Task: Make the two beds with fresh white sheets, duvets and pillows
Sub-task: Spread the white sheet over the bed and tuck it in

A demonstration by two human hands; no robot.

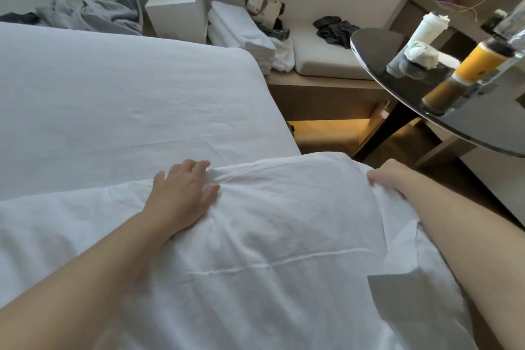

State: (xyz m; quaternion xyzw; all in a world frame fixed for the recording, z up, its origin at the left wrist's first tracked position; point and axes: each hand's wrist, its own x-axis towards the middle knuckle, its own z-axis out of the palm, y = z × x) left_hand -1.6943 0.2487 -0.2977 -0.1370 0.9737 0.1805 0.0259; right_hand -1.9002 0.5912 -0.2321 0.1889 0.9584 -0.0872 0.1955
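Observation:
A bed with a smooth white fitted sheet [127, 94] fills the left and middle. A rumpled white duvet [270, 250] lies across its near end. My left hand [181, 193] rests flat on the duvet's top edge, fingers spread. My right hand [389, 173] is at the duvet's right corner over the bed's edge; its fingers curl into the fabric and are mostly hidden. Folded white linen [241, 28] is stacked on the bench beyond the bed.
A round dark glass table [426, 111] with cups and bottles [480, 62] stands close on the right. A bench with a cushion [326, 60], a white box [176, 8], a tote bag [264, 7] and dark clothes runs along the wall. Grey clothes [93, 13] lie at far left.

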